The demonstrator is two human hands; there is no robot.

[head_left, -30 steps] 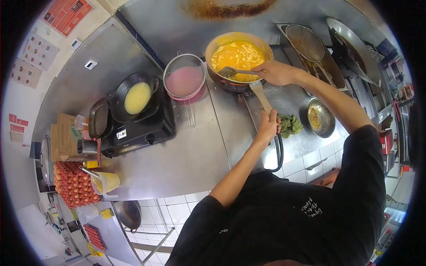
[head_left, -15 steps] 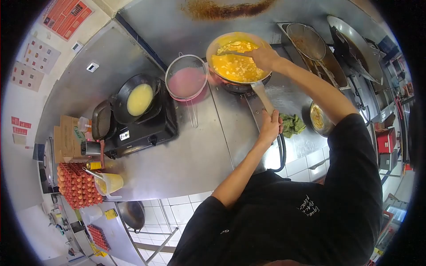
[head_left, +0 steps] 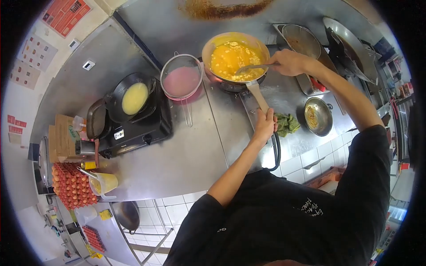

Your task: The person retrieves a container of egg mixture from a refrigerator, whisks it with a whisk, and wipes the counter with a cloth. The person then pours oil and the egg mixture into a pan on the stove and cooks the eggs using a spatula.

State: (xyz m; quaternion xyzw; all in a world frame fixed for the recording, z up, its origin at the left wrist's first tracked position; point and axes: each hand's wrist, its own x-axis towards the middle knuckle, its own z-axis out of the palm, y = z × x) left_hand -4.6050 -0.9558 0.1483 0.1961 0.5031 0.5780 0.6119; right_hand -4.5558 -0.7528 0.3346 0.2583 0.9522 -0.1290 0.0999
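A large pan (head_left: 213, 51) of yellow egg mixture with pale curds sits on a burner at the top centre. My left hand (head_left: 265, 125) is closed round its light handle (head_left: 257, 96). In my right hand (head_left: 288, 62), above the pan's right side, is the handle of a metal spatula (head_left: 253, 67) whose tip dips into the mixture. A crumpled green cloth (head_left: 287, 124) lies just right of my left hand. Farther right stands a small metal bowl (head_left: 325, 117) with yellow residue inside.
Left of the pan, a sieve (head_left: 181, 83) rests over a pink container. A black stove (head_left: 146, 128) carries a black pan (head_left: 116, 103) with a pale yellow round. Stacked egg trays (head_left: 73, 186) and a jug (head_left: 106, 182) are at the left. A strainer (head_left: 301, 40) lies back right.
My right hand has moved right and toward me with the spatula, from over the pan to its right edge. The small bowl shows fully again. My left hand keeps its hold.
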